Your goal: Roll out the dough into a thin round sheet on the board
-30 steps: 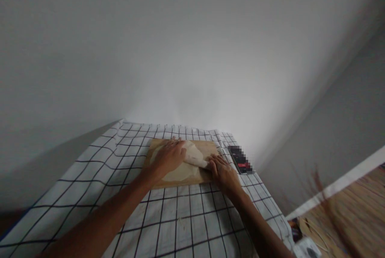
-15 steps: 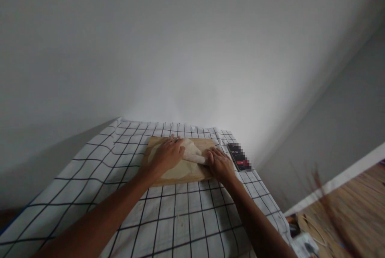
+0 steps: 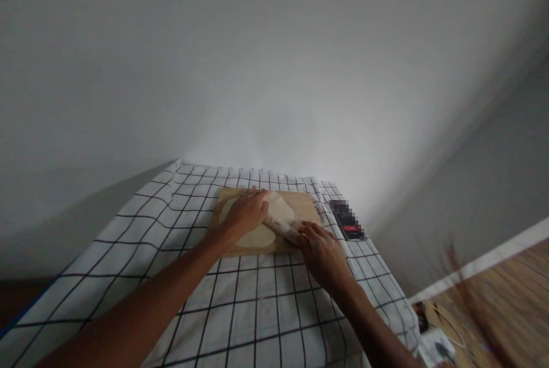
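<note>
A pale sheet of dough (image 3: 258, 238) lies flattened on a wooden board (image 3: 303, 201). Across it rests a pale rolling pin (image 3: 283, 229), slanting down toward its right end. My left hand (image 3: 247, 211) is over the pin's left end and hides it, fingers pointing away from me. At the other end my right hand (image 3: 322, 251) is closed over the pin, just past the board's near right corner. Dough shows on both the far and near sides of the pin.
A white cloth with a black grid (image 3: 246, 311) covers the table. To the right of the board lies a phone (image 3: 349, 225), partly pixelated. A wall (image 3: 274, 71) rises behind the table. White and brown objects (image 3: 435, 345) sit low at the right, by the wooden floor.
My right hand has come nearer to me, so the rolling pin slants more. My left hand stays on the pin's left end. The view has shifted slightly.
</note>
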{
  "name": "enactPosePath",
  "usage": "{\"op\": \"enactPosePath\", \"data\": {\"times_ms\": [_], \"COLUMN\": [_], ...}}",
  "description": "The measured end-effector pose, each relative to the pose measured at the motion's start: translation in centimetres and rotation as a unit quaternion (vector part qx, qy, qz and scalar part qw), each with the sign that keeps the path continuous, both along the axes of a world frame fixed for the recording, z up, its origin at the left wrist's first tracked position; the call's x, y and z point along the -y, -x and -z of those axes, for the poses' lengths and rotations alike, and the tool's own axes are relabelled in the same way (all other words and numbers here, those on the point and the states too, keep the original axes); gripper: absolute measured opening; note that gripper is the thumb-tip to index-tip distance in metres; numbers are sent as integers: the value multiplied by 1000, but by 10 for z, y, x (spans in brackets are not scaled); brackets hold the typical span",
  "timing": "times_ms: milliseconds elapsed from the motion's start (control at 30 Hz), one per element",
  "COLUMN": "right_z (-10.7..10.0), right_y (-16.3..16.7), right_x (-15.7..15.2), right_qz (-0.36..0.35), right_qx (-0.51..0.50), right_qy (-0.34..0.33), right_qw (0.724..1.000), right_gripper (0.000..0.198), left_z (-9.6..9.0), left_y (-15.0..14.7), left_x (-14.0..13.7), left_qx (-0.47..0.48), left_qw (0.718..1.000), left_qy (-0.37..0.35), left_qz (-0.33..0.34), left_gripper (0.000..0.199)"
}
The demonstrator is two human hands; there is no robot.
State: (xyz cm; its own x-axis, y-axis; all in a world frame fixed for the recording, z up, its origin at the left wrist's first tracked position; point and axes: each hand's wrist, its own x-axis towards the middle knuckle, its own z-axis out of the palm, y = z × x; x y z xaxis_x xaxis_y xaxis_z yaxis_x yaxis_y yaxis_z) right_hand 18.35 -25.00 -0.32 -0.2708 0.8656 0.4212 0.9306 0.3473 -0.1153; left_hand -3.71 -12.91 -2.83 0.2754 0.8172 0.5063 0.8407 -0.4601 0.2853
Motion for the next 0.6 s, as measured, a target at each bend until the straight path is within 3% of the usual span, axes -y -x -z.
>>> {"op": "enactPosePath", "data": {"times_ms": [133,333,600], "right_z": [13,7,20], "right_y": [-5,-20,-2], "right_x": [-18,-54,3], "right_qz": [-5,6,21], "right_qx": [4,8,9], "right_qy": [-11,8,31], "right_qw": [1000,1000,999], "right_gripper": [34,42,44], "left_z": [-1,-1,4], "left_y": [-2,-1,-1], "left_x": [2,5,3], "left_qx": [-23,-47,-38], "left_qw": [1000,999,998], "left_qy": [-19,-15,-39], "left_qz": [-6,-23,17], "left_gripper": [40,41,40]}}
